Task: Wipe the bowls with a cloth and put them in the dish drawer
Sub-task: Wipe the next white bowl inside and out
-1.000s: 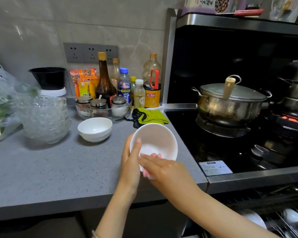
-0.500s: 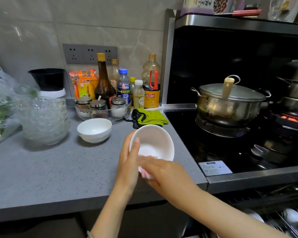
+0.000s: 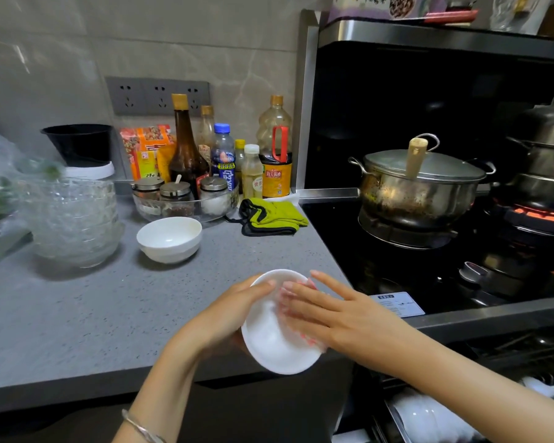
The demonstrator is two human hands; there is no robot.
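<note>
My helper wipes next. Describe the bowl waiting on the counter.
Start at the grey counter left of the stove. Before the spice jars, right of the stacked glass bowls, stands a white bowl: opaque, empty, untouched, unlike the held bowl.

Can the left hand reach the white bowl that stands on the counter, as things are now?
Probably yes for the path: only bare counter lies between the left hand and the standing white bowl. But that hand grips the bowl being wiped, so it is not free yet.
</note>
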